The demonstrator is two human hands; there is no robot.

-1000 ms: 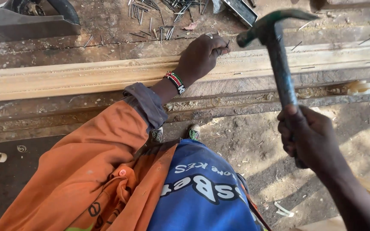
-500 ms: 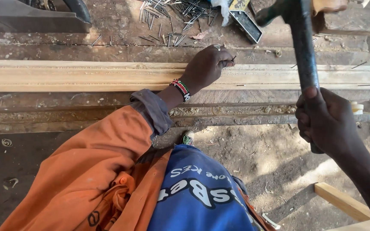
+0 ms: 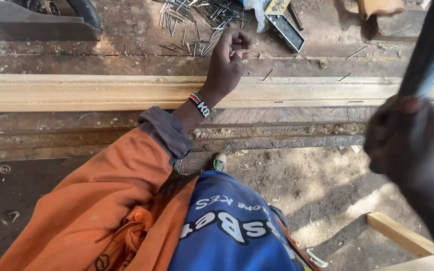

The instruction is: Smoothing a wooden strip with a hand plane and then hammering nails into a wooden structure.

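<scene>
Moved since earlier: left hand (image 3: 229, 60) has lifted off the wooden moulding (image 3: 101, 92) and now sits past its far edge, beside the loose nails (image 3: 197, 20); right hand (image 3: 408, 145) and hammer handle (image 3: 430, 45) have swung nearer the camera and gone blurred.
Left hand: fingers curled inward with the tips pinched together; whether a nail sits between them is too small to tell. A beaded wristband (image 3: 199, 104) circles the wrist, which crosses over the moulding.
Right hand: wrapped shut around the hammer handle, though motion blur smears the fingers.
Hammer: only the dark handle shows; its head is cut off by the top edge of the view.
Moulding: lies lengthwise across the table (image 3: 51, 55), running out of view at both sides.
Hidden or cut off: a dark plane-like tool (image 3: 31, 25) at the far left corner is cropped by the top edge; a small open box (image 3: 286, 30) lies just beside the nails, partly under a pale bag.
Around: stray nails scattered on the table near the moulding; an orange sleeve (image 3: 101, 200) and a blue garment (image 3: 232, 231) fill the lower middle and block the ground below; a pale wooden frame piece (image 3: 403, 241) shows at lower right on the dirt floor (image 3: 317, 185).
</scene>
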